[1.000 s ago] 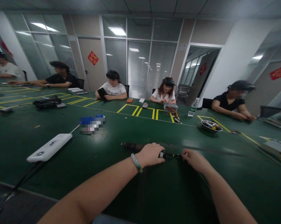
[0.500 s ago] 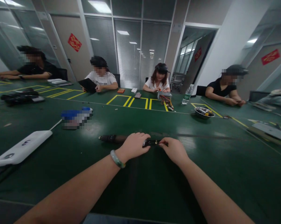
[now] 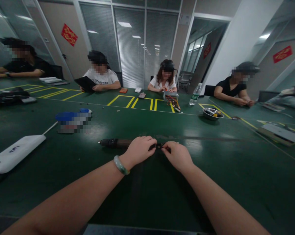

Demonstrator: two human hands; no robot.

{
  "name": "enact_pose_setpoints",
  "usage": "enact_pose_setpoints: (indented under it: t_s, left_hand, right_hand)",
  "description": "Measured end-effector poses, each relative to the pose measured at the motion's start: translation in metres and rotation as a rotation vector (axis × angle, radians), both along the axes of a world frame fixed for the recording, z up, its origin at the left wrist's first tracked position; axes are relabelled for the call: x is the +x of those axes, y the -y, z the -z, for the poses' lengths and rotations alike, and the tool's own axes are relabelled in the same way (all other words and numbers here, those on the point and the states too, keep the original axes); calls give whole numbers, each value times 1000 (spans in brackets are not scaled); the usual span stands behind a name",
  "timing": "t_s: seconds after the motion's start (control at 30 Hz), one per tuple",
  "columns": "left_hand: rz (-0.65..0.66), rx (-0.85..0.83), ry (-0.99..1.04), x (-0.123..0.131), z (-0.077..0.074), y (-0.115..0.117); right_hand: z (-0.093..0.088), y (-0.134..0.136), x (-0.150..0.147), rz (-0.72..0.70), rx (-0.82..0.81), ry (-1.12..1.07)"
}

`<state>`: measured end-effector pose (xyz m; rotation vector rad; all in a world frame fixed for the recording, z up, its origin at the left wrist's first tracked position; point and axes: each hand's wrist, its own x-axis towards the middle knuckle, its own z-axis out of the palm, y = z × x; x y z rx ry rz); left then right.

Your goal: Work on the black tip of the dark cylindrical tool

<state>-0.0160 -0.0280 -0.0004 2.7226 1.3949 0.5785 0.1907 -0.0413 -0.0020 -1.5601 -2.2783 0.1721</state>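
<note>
A dark, stick-shaped electric screwdriver lies sideways on the green table, its metal tip pointing left. My left hand is wrapped over its middle and covers part of the body. At the right end, the thumb and fingers of my right hand are pinched on the black end section, where a small gold-coloured bit shows between the hands. Whatever detail sits under the right fingertips is hidden. Both hands are close together, with a narrow gap between the fingertips.
A white power strip with a cable lies at the left, near a blurred blue-and-grey item. A metal bowl of small parts, a water bottle and a wired metal box stand farther off. Several people sit across the green table.
The view has shifted slightly, so things appear a little left and higher. My right hand has come closer to my left; less of the black end section shows between them.
</note>
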Motion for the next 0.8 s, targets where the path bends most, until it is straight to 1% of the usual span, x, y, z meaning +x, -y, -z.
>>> enact_pose_setpoints:
  t_s: [0.17, 0.37, 0.53, 0.8]
  left_hand:
    - [12, 8, -10, 0, 1, -1]
    - [16, 26, 24, -1, 1, -1]
    - [38, 11, 54, -3, 1, 1]
    - [64, -7, 57, -6, 0, 3]
  right_hand:
    - [4, -2, 0, -2, -2, -23]
    - [5, -3, 0, 31, -95, -104]
    - [5, 0, -1, -2, -158, -200]
    - [2, 2, -3, 3, -214, -196]
